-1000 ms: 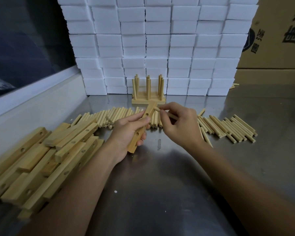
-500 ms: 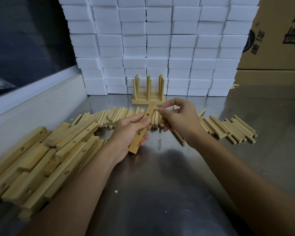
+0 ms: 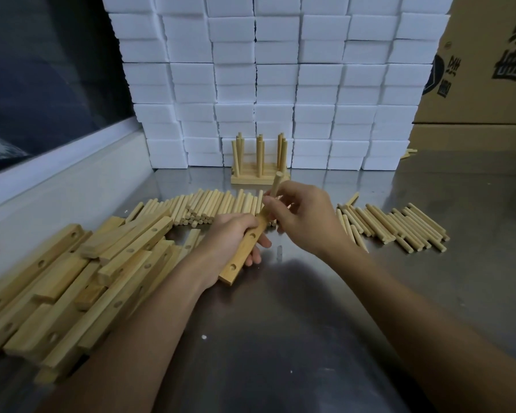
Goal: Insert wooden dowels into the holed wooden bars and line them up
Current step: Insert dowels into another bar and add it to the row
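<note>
Since 1 second ago the dowel [image 3: 274, 188] has swung upright in the bar [image 3: 245, 246] — right hand [image 3: 306, 222] pinching it, left hand [image 3: 228, 242] gripping the bar above a steel counter [image 3: 280, 338]. White foam blocks [image 3: 277, 79] stack behind; a cardboard box [image 3: 486, 61] bears black characters I cannot read.

A pale wooden bar [image 3: 244, 248] with round holes along its face lies tilted above the steel, its near end low and its far end raised. A dowel [image 3: 275, 185] stands up from its far end. Loose dowels [image 3: 218, 205] lie side by side in a row just beyond it, with more dowels [image 3: 399, 226] to the right. Holed bars [image 3: 81, 281] are heaped at the near left. Far centre, finished bars [image 3: 259, 177] stand with upright dowels.
</note>
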